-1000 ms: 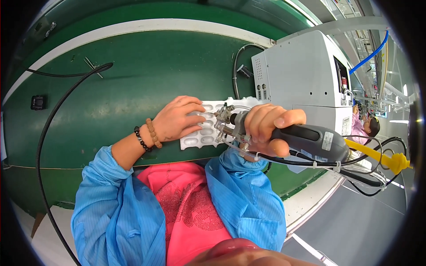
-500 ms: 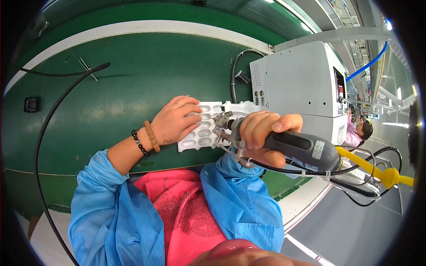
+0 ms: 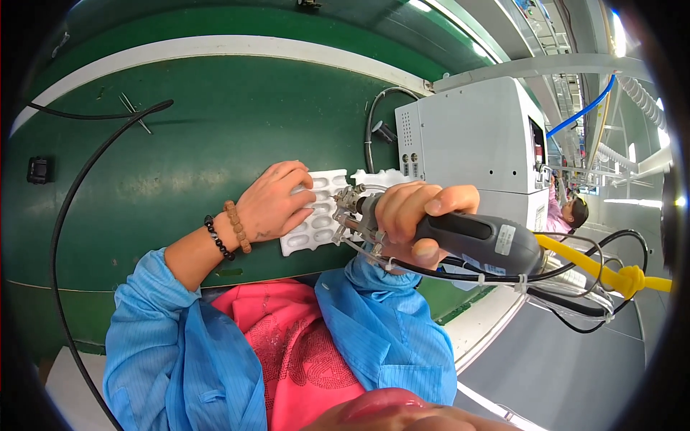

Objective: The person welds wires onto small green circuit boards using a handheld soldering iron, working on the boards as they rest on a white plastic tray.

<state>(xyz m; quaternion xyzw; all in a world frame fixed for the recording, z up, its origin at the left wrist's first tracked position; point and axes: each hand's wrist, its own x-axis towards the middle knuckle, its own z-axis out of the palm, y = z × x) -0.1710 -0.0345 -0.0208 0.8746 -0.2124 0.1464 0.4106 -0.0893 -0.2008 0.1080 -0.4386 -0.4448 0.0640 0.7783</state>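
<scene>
A white moulded tray [image 3: 321, 231] with rows of oval pockets lies on the green bench in front of me. My left hand [image 3: 277, 201] curls its fingers over the tray's left side, thumb and fingertips bent onto it; whether a small part is under them is hidden. Wrapped in my right hand [image 3: 417, 215] is a dark grey powered hand tool [image 3: 496, 244], held nearly level above the tray's right side. Its metal nose [image 3: 348, 205], with clamps and fittings, points left close to my left fingertips. A yellow cord [image 3: 575, 260] and black tubing run from its rear.
Behind the tool stands a light grey machine cabinet [image 3: 463, 136]. A second white moulded piece [image 3: 381, 177] sits beside the tray. At the left are a black cable [image 3: 75, 179], thin metal tweezers-like rods [image 3: 134, 113] and a small black block [image 3: 39, 170]. A person in pink [image 3: 564, 215] is far right.
The whole view has shifted slightly. My left fingers have drawn in and bent more over the tray. The right hand keeps its grip on the tool, its nose still by the tray.
</scene>
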